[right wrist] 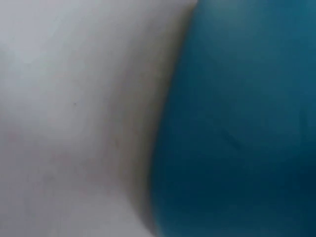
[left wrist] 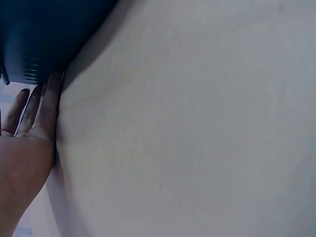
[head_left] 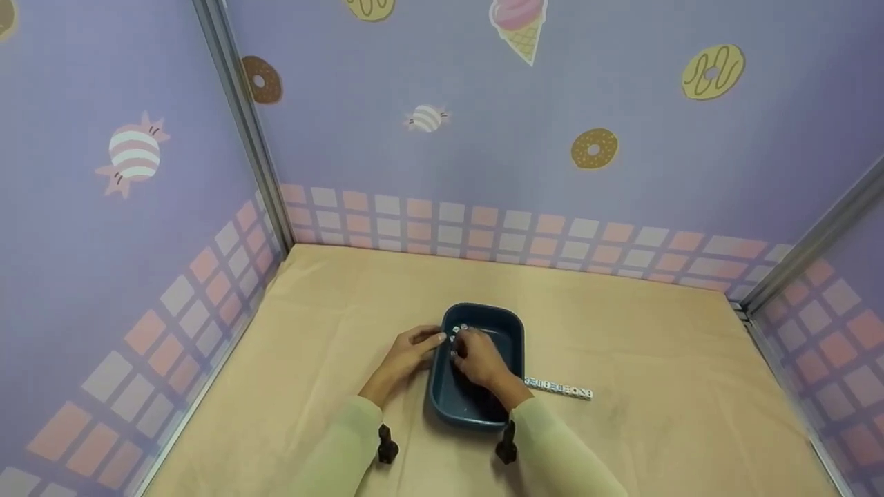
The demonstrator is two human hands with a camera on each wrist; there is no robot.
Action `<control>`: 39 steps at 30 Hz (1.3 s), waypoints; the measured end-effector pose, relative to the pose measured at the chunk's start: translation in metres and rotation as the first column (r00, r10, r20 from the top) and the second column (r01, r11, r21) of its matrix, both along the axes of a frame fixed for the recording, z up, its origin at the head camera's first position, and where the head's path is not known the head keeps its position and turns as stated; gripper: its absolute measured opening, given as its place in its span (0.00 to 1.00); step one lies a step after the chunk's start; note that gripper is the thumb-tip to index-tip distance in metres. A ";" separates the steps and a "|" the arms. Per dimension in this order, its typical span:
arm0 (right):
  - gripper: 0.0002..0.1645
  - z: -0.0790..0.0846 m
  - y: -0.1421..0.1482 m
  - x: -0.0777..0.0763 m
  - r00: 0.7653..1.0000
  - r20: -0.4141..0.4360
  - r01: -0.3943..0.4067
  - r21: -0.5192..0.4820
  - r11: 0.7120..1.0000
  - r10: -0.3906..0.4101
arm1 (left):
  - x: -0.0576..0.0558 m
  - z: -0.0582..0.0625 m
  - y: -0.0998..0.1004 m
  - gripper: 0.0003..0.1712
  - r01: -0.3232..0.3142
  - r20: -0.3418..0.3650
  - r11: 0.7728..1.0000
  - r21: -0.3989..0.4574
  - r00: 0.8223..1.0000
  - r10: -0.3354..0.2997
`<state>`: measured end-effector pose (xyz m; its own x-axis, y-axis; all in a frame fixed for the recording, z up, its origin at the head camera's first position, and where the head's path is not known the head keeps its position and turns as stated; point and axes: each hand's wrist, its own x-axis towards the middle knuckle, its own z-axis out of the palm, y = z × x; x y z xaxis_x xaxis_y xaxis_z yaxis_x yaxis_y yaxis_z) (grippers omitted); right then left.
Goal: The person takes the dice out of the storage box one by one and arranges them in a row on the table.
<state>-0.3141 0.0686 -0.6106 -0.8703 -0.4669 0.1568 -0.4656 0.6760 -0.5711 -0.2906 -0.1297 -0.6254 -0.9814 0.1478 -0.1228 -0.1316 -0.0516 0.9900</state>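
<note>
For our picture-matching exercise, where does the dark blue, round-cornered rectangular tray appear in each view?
Head: tray below centre, slightly right.
Left wrist: tray in the upper-left corner, above the bare left hand.
Right wrist: tray filling roughly the right half, blurred.
Shared landmark: the pale beige cloth beneath.

The tray (head_left: 505, 342) is resting on the surface (head_left: 331, 331), its length running away from the person. Inside, loose small pieces (head_left: 456, 330) are lying toward the far end of the left side. The left hand (head_left: 407, 352) is touching the tray's left side from outside; the right hand (head_left: 480, 355) is reaching inside, beside those pieces. A row of blocks (head_left: 559, 388) is extending rightward from just beside the tray's right side. Behind everything, the back wall (head_left: 469, 159) is standing; side walls (head_left: 90, 241) are flanking the surface.
</note>
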 end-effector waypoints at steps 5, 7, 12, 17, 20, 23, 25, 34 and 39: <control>0.08 0.021 0.010 0.008 0.998 -0.005 -0.069 -0.023 0.997 0.069 | -0.002 0.000 0.000 0.32 0.010 -0.007 1.000 -0.004 1.000 -0.010; 0.08 0.032 0.018 0.012 0.995 -0.013 -0.096 -0.047 0.994 0.096 | -0.002 0.000 -0.001 0.33 0.013 -0.003 1.000 -0.001 1.000 -0.013; 0.09 0.057 0.047 0.021 0.987 -0.107 -0.128 -0.088 0.988 0.119 | -0.001 0.002 -0.002 0.34 0.010 0.026 0.999 0.053 1.000 -0.011; 0.06 0.072 0.092 0.027 0.978 -0.174 -0.134 -0.116 0.984 0.112 | -0.001 0.004 -0.001 0.34 0.009 0.014 0.999 0.045 1.000 -0.010; 0.06 0.074 0.123 0.031 0.980 -0.167 -0.134 -0.132 0.982 0.111 | -0.001 0.004 0.000 0.34 0.005 0.015 1.000 0.015 1.000 -0.005; 0.06 0.071 0.155 0.036 0.983 -0.161 -0.107 -0.121 0.987 0.086 | -0.001 0.002 0.001 0.35 0.000 0.018 1.000 -0.001 1.000 0.001; 0.06 0.066 0.175 0.039 0.986 -0.159 -0.074 -0.107 0.991 0.057 | -0.001 0.001 0.001 0.34 -0.006 0.021 1.000 -0.003 1.000 0.006; 0.09 0.031 0.245 0.053 0.993 -0.058 0.096 -0.066 0.993 -0.099 | -0.001 0.003 0.001 0.35 0.007 0.013 1.000 -0.016 1.000 -0.007; 0.08 0.016 0.264 0.060 0.985 0.049 0.167 -0.039 0.985 -0.165 | 0.000 0.002 0.001 0.33 0.011 0.022 1.000 0.028 1.000 -0.011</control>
